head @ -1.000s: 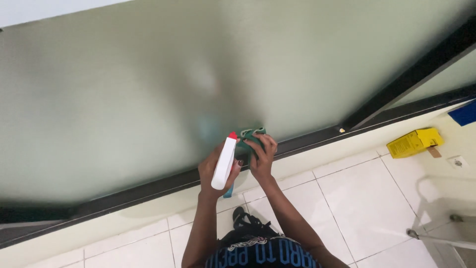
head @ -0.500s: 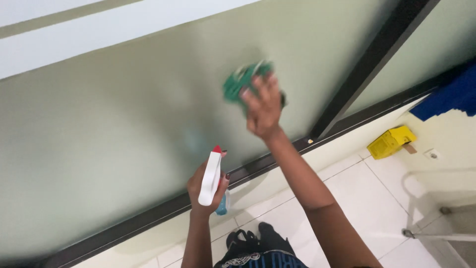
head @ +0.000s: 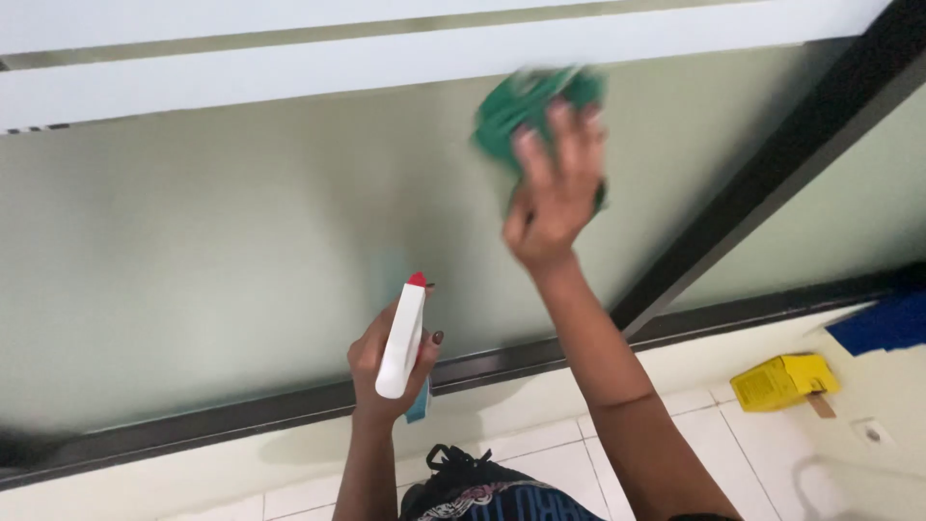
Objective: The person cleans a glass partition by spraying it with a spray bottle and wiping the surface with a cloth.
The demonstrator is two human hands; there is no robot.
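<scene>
My right hand (head: 555, 188) is raised high and presses a green cloth (head: 521, 106) flat against a frosted glass panel (head: 222, 241); the cloth is motion-blurred. Lower down, my left hand (head: 386, 371) grips a white spray bottle with a red nozzle tip (head: 402, 333), held upright just in front of the glass, with a bluish part of it showing below the fingers.
A black frame (head: 752, 183) runs diagonally beside the panel and along its base. A white band (head: 386, 58) crosses the top. A yellow box (head: 783, 379) lies on the white tiled floor (head: 752, 453) at right, a blue object (head: 887, 323) beyond it.
My right hand has swept the green cloth up the glass from beside the bottle to near the top. The left hand has kept the spray bottle low.
</scene>
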